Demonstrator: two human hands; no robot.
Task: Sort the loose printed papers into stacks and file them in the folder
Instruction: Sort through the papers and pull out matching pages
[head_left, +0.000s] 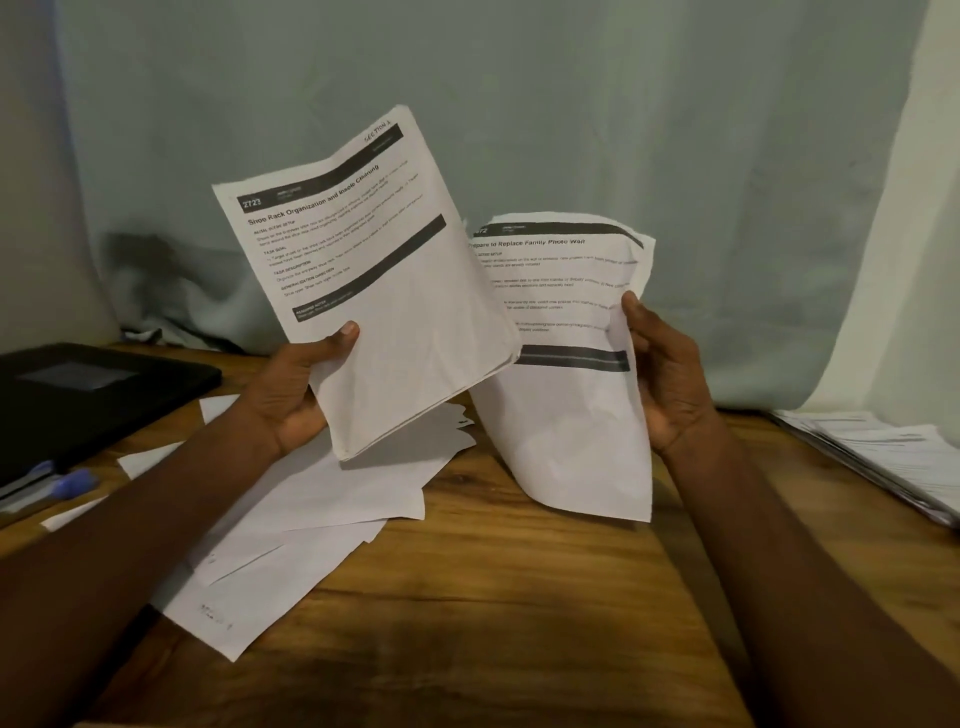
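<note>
**Both hands hold printed papers above the bench**

From the head view we see our left hand (298, 387) gripping a thin sheaf of printed papers (379, 291), thumb on top, tilted up off the bench (519, 597). Our right hand (670, 379) pinches a single curled sheet (566, 395) at its right edge. Loose papers (311, 519) lie scattered face down beneath the left hand. A black folder (88, 395) rests at far left, beside a blue pen (72, 483). Another paper stack (878, 457) sits at far right.

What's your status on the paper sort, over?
Left hand grips sheaf; right hand holds single sheet. Loose papers still on table. Folder closed, unobstructed.
</note>
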